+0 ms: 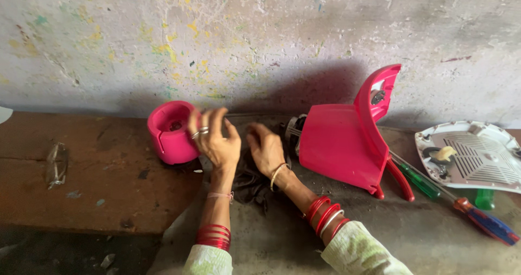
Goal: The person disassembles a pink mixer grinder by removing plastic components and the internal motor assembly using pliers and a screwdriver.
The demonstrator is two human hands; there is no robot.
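Pale sleeves and red bangles sit lowest in view, both forearms reaching away toward the wall. Left hand (pixel 216 138) rests with fingers spread against the side of a pink cylindrical part (pixel 171 132), which stands upright on the brown slab (pixel 92 172), its open recessed top facing up. Right hand (pixel 265 150) lies loosely curled, palm down, on a dark cloth (pixel 251 178), gripping nothing visible. Just right of it, a pink appliance housing (pixel 342 144) lies tipped over, its long axis slanting up to the right toward the wall. Farther right lie two screwdrivers (pixel 461 201) and a white vented base plate (pixel 477 155). Clear glasses (pixel 56 164) lie well apart at left.
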